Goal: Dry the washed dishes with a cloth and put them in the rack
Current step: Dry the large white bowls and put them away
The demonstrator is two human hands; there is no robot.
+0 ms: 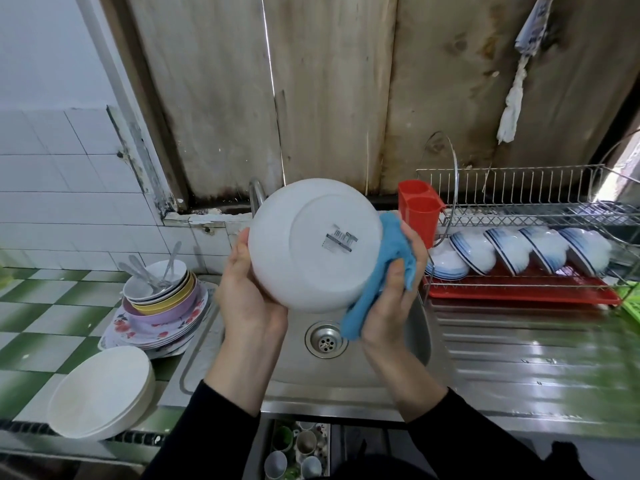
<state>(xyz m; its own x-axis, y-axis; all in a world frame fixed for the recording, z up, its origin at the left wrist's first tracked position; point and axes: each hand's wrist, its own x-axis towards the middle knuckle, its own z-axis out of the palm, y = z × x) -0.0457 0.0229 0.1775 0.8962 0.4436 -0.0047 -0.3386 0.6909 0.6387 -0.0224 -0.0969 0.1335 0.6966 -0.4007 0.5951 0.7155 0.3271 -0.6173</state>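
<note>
Bowl (304,258), white and round, is held up over the sink (381,368) with its base turned to the camera and its mouth facing away toward the wooden wall. Being round, it shows no long axis; a barcode sticker (339,242) sits on the base.

The left hand (249,292) cups the bowl's left and lower edge. Its thumb lies along the upper left rim, and its fingers are hidden behind the bowl.

The right hand (394,292) is against the bowl's right side with a blue cloth (388,258) between palm and bowl. Its thumb presses the cloth, its fingers curl round it, and one end of the cloth hangs below the hand.

On the tiled worktop left of the sink stands a stack of dishes (162,306) with spoons (149,271) on top. White plates (100,393) sit at the worktop's front edge.

At the back right of the steel draining board stands the wire rack (519,209). Blue-striped bowls (512,251) lean in a row in it over a red tray (519,292).
</note>
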